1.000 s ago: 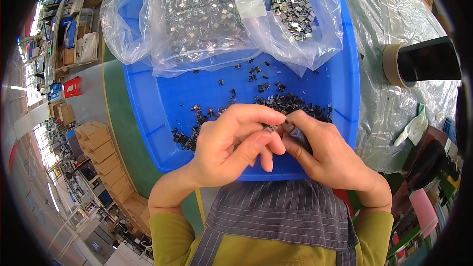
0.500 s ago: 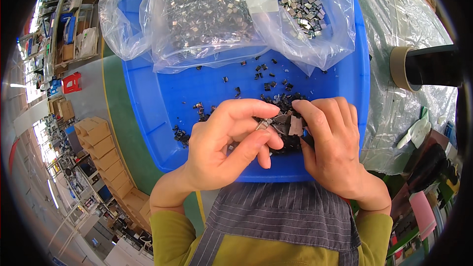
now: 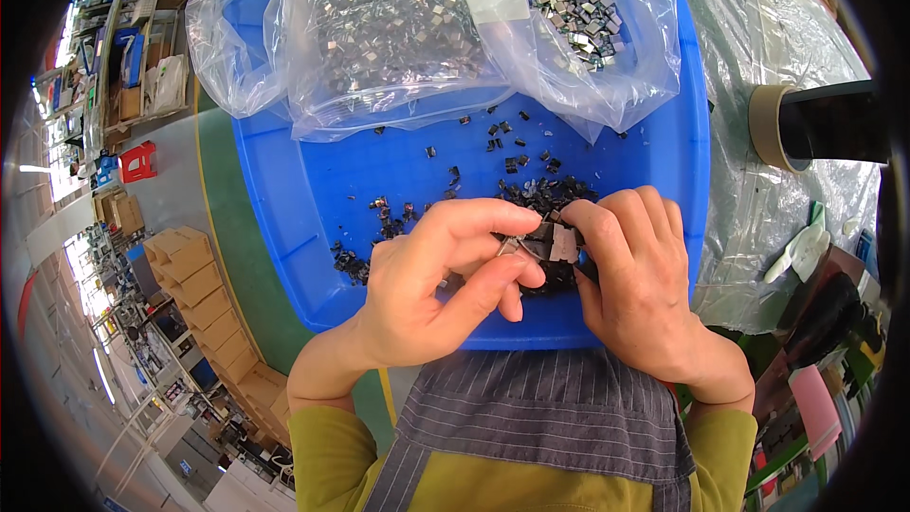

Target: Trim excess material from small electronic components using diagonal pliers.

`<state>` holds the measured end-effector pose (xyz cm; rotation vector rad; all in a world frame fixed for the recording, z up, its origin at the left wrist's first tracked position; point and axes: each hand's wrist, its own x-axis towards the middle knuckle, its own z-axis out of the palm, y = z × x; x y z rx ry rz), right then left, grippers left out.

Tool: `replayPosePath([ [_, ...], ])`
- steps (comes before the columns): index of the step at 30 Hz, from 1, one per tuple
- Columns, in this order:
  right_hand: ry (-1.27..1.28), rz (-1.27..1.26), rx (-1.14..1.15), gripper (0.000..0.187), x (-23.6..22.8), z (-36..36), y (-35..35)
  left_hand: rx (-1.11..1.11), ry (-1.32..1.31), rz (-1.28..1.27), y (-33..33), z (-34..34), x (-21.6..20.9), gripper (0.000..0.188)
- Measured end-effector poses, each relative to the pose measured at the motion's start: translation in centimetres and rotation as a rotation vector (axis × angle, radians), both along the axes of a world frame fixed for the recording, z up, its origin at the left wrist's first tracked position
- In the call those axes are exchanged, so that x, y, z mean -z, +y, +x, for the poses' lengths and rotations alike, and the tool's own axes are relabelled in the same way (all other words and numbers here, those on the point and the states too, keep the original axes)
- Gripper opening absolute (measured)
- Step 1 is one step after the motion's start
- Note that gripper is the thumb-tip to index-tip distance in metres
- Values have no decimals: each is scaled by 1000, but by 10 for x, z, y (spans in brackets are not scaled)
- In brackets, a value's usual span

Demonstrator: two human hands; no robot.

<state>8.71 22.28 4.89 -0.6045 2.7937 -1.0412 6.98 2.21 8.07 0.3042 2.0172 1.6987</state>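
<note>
My left hand pinches a small shiny metal piece between thumb and fingers. Opposite it, the bent fingers of my right hand grip a small dark part with a flat brownish-grey square face. The two pieces are close together; whether they touch I cannot tell. Both hands are over the near side of a blue tray. Just beyond and below the fingers lies a heap of small black parts, partly hidden by my hands.
A clear bag of small metallic parts and another open clear bag with square pieces lie at the tray's far side. Loose black parts are scattered leftward. To the right are a tape roll and a white glove.
Both hands keep nearly the same place and grip. The square-faced part has shifted slightly left and tilted a little. The view has moved slightly.
</note>
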Motion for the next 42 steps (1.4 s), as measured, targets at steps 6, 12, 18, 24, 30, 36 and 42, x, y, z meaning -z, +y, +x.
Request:
replayPosePath([
  [6, -12, -6, -10, 53, 0, 1, -1, 20, 14, 33, -1, 0, 1, 25],
  [12, -95, -69, -41, 40, 0, 3, -2, -24, 93, 1, 2, 3, 4, 23],
  [18, -198, -132, -49, 35, -1, 0, -1, -24, -74, 67, 0, -1, -1, 24],
  [24, -131, -110, -13, 41, -3, -2, -3, -24, -85, 44, 0, 0, -1, 26],
  [30, -82, -39, -13, 49, -2, -1, -1, -12, -57, -29, 3, 3, 0, 29],
  [36, -53, 6, -17, 49, -1, 1, -2, 15, 29, -60, 2, 4, 2, 30],
  [42, -120, -124, -21, 34, 1, 2, 1, -8, -27, -24, 6, 3, -2, 27],
])
